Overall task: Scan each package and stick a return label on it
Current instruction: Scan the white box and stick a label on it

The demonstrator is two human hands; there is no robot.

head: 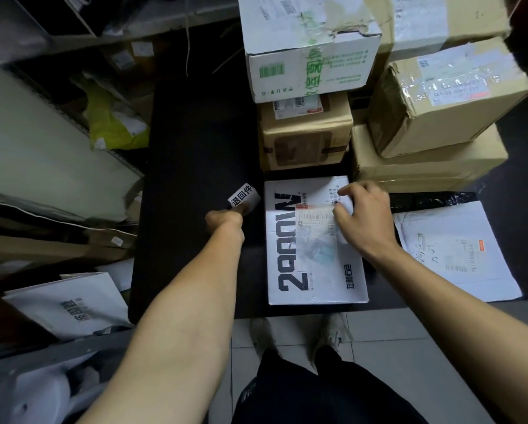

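Observation:
A flat white box (314,258) with large dark lettering lies on the black mat (195,166), a shipping label taped across its top. My right hand (363,215) rests on the box's far right part, fingers curled over a small white sticker there. My left hand (226,217) is just left of the box and pinches a roll of white return labels (243,198) printed with black characters. No scanner is visible.
Stacked cardboard boxes (305,133) stand behind the white box, more at the right (440,102). A white mailer bag (458,252) lies to the right. Shelves with parcels (57,163) line the left. My shoes (299,335) stand on pale tiles below.

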